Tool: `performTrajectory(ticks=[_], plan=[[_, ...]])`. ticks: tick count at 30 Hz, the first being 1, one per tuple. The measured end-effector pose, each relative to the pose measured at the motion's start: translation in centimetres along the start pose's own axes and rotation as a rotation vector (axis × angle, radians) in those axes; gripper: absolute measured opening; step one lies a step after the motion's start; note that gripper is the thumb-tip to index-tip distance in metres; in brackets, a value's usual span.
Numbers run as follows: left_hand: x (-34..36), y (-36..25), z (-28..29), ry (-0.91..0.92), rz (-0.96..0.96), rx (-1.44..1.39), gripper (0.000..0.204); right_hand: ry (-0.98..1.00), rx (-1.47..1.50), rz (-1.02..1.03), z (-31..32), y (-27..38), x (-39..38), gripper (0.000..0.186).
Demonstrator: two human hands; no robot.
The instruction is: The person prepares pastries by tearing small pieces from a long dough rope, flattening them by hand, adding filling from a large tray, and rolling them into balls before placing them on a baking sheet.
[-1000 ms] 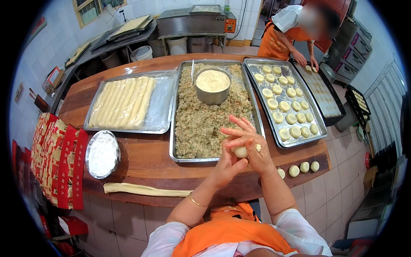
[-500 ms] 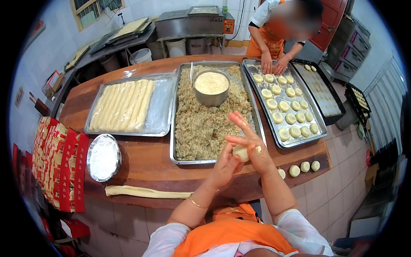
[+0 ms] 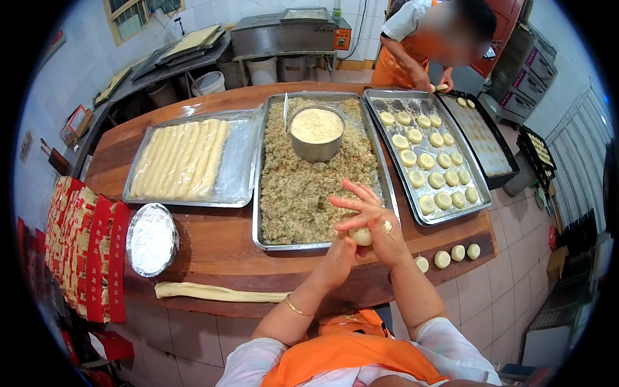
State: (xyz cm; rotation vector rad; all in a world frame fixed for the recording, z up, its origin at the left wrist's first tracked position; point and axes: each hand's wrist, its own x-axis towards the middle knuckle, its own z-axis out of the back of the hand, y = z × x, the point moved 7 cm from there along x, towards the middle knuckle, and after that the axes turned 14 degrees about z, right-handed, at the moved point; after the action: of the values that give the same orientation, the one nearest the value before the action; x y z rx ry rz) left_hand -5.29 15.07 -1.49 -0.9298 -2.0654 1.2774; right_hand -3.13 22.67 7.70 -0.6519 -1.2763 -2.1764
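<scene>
A pale, round dough ball is held between my two hands, above the near edge of the filling tray. My left hand grips it from the left, its thumb and fingers against the side. My right hand cups it from the right, with several fingers stretched out over the top. A rope of dough lies along the table's near edge, left of my hands. Several small round buns sit in a row to the right of my right forearm. Crumbly filling spreads through the metal tray before me.
A metal bowl of pale seeds stands in the filling. To the left are a tray of dough ropes and a bowl of white flour. A co-worker stands behind the bun tray, beside a black baking tray.
My fingers have shifted slightly around the dough ball, which stays between both hands. The co-worker's hands have moved right from the bun tray toward the black tray, now with buns in them.
</scene>
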Motion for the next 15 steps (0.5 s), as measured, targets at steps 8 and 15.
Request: performTrajectory(ticks=[8, 15], plan=[[-0.5, -1.9, 0.3, 0.045, 0.189, -0.187, 0.068, -0.128, -0.554, -0.052, 1.3, 3.1, 1.0, 0.04], [0.5, -2.3, 0.1, -0.079, 0.08, -0.416, 0.039, -0.059, -0.483, -0.253, 2.7, 2.8, 1.1, 0.024]])
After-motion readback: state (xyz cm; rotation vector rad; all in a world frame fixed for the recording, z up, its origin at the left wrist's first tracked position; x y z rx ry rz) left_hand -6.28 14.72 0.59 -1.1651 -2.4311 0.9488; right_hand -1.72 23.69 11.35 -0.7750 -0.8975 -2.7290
